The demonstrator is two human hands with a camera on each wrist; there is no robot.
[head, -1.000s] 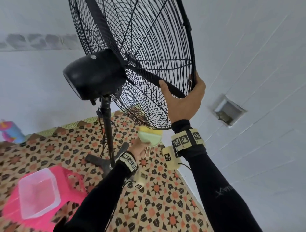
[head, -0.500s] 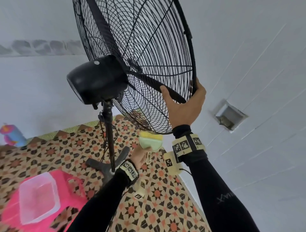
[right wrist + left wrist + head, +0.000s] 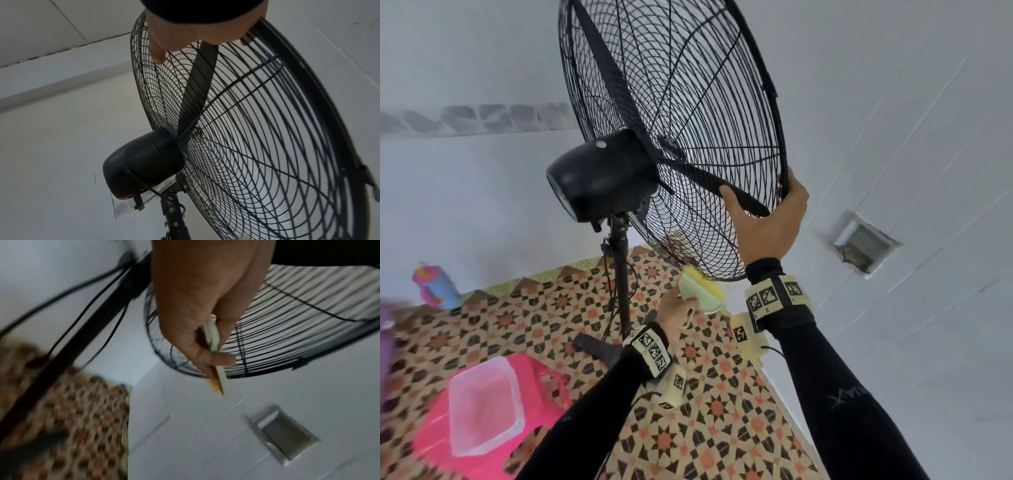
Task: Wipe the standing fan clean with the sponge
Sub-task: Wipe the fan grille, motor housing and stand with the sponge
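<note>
Since the earlier frames we see little change: both hands keep their places, the view just drifts. Nearest, the left hand (image 3: 677, 310) pinches the sponge (image 3: 702, 291) by its pale green handle, just below the standing fan (image 3: 674, 137) cage's bottom edge; contact unclear. Further up, the right hand (image 3: 768, 222) grips the cage rim, thumb on the rear grille, fingers wrapped round the front.

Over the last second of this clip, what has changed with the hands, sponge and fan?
Little changed. The left hand has brought the sponge slightly closer to the bottom edge of the fan guard, though contact isn't clear. The right hand still grips the guard's rim at the same spot. Nothing was let go; the pink stool stays put.
</note>
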